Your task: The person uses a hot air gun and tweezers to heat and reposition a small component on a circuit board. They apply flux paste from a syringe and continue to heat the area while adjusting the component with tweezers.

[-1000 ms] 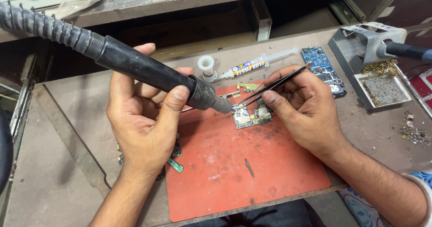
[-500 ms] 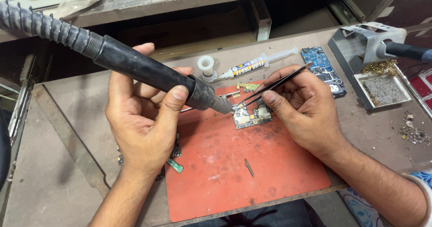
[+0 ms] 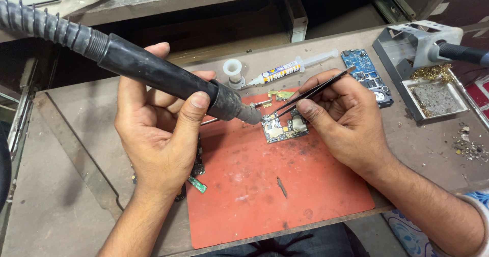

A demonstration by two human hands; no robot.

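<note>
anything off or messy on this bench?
Mostly orderly. Loose debris lies scattered on the table at the far right, beside the soldering iron stand. A small dark sliver lies stray on the red mat. The circuit board under the hot-air nozzle sits slightly askew.

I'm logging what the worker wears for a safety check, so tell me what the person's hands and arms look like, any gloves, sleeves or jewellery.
Both hands are bare: the left hand and the right hand wear no gloves, and no rings or watch show. The left forearm is uncovered as far as the picture reaches. At the right elbow, the edge of a white sleeve shows, with blue patterned cloth below it.
</note>
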